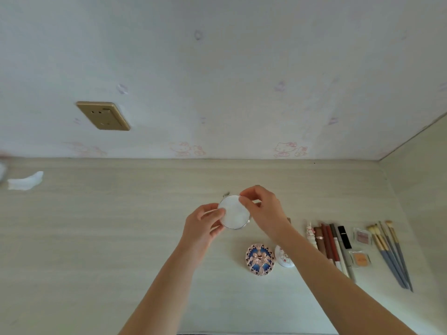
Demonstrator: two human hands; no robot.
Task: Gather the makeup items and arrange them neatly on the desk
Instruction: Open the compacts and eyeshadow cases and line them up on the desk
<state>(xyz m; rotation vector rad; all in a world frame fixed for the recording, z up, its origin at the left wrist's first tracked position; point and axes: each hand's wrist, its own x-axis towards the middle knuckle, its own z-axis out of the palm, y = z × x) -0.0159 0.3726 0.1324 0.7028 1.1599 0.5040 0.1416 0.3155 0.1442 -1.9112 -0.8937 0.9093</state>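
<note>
A round white compact with a metal rim is held above the desk between both hands. My left hand grips its lower left edge and my right hand pinches its upper right edge. Below it lie a patterned blue-and-pink round compact and a small white round case. To the right sit a row of lipsticks and pencils, two small blush pans and several makeup brushes.
A white tissue lies at the desk's far left near the wall. A gold wall socket sits above it. A side panel bounds the desk on the right.
</note>
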